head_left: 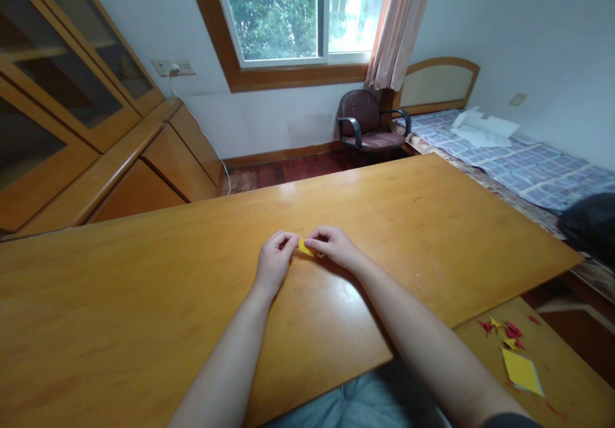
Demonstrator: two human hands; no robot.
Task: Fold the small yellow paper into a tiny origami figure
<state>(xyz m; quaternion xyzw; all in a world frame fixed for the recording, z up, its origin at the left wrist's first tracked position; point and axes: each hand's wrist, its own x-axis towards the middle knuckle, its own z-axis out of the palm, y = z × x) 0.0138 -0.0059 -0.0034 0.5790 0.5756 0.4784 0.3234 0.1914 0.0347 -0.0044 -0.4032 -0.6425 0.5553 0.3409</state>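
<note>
A small piece of yellow folded paper (304, 247) is held between my two hands, just above the wooden table (192, 312). My left hand (277, 258) pinches its left corner between thumb and fingers. On the other side, my right hand (335, 246) grips the paper's right part with thumb and forefinger. The fingers cover part of the paper, so its exact folded shape cannot be made out.
On a lower surface at the right lie a stack of yellow paper squares (523, 371) and several small red and yellow folded paper pieces (512, 332). Beyond the table stand a maroon armchair (362, 120), a bed (519, 165) and a wooden cabinet (158, 165).
</note>
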